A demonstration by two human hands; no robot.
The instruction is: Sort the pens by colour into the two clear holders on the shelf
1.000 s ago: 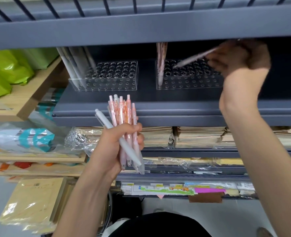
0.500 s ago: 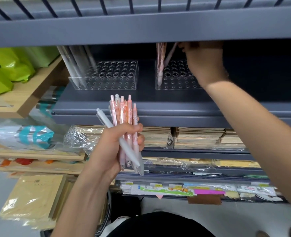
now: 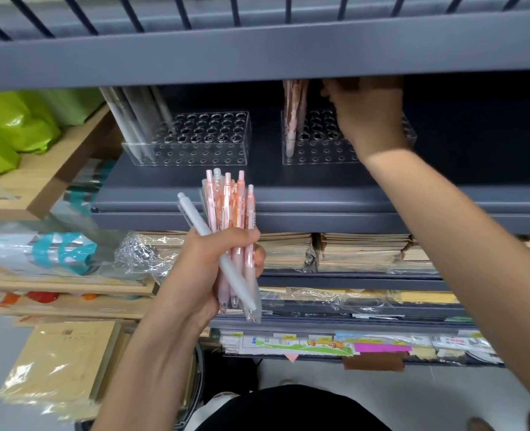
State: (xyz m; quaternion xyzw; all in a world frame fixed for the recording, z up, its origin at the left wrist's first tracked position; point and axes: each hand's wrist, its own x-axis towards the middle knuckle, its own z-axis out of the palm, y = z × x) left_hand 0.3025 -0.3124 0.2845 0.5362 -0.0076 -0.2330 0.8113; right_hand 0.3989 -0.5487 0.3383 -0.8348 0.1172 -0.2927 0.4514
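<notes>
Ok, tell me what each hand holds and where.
Left hand grips the bunch of pens around mid-barrel. Right hand, over the right holder: cannot tell.

No text, brand or number is legible. Small dark print runs along the barrels of the pink pens (image 3: 226, 209) held in the left hand (image 3: 201, 275), too fine to read. The kraft packet (image 3: 61, 362) at lower left bears a square code mark and a faint printed line, and the labels (image 3: 288, 338) along the bottom shelf edge carry markings, all blurred.
</notes>
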